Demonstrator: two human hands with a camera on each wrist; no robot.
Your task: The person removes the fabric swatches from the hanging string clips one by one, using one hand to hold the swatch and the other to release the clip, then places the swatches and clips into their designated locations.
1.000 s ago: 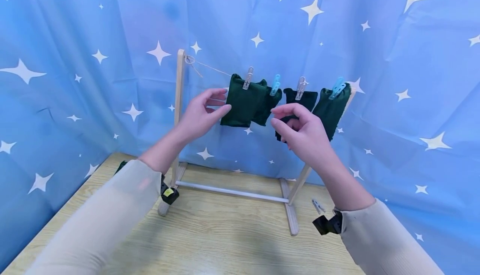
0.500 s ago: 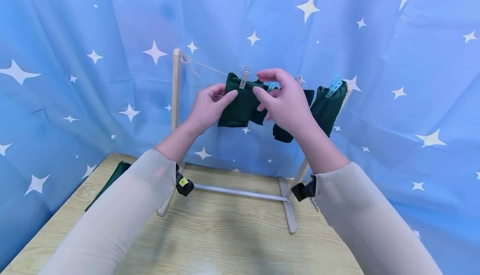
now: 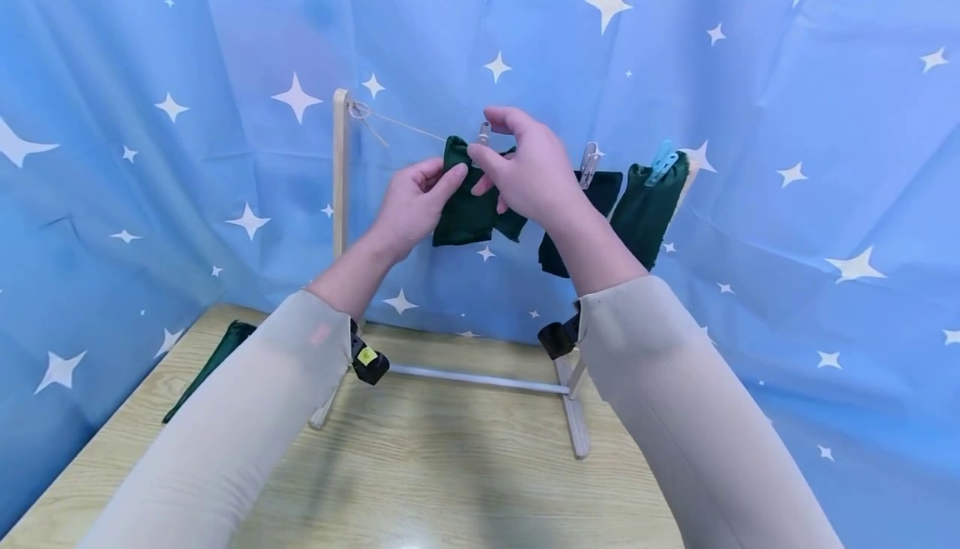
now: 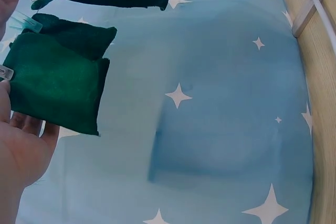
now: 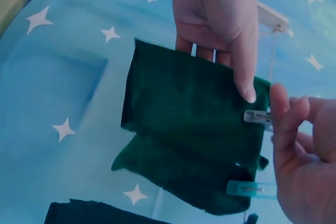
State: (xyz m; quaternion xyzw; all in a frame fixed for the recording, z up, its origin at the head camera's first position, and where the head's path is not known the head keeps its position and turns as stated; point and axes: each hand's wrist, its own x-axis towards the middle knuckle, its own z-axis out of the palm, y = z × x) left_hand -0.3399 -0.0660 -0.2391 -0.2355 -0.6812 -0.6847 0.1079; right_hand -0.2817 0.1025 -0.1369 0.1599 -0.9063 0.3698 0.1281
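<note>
My left hand (image 3: 412, 207) holds the left side of a dark green velvety cloth (image 3: 461, 212), thumb in front and fingers behind. A clear clothespin (image 5: 256, 116) clips that cloth to the line at its top. My right hand (image 3: 528, 170) is at this clothespin, its thumb and index finger spread around it; firm contact cannot be made out. Just behind hangs another green cloth (image 5: 184, 169) with a teal clothespin (image 5: 247, 188), which my right hand hides in the head view. Further right hang a dark cloth (image 3: 603, 192) under a clear clothespin (image 3: 588, 166) and a green cloth (image 3: 647, 212) under a blue clothespin (image 3: 663, 163).
The line (image 3: 405, 126) is tied to a wooden post (image 3: 341, 174) of a small drying rack with a white lower bar (image 3: 472, 378). It stands on a wooden table (image 3: 420, 474). Another green cloth (image 3: 213, 366) lies at the table's left. A starry blue curtain (image 3: 247, 157) hangs behind.
My right hand has moved left and up, from before the dark cloth to the leftmost clear clothespin. My left hand has come onto the leftmost cloth. The view has shifted slightly.
</note>
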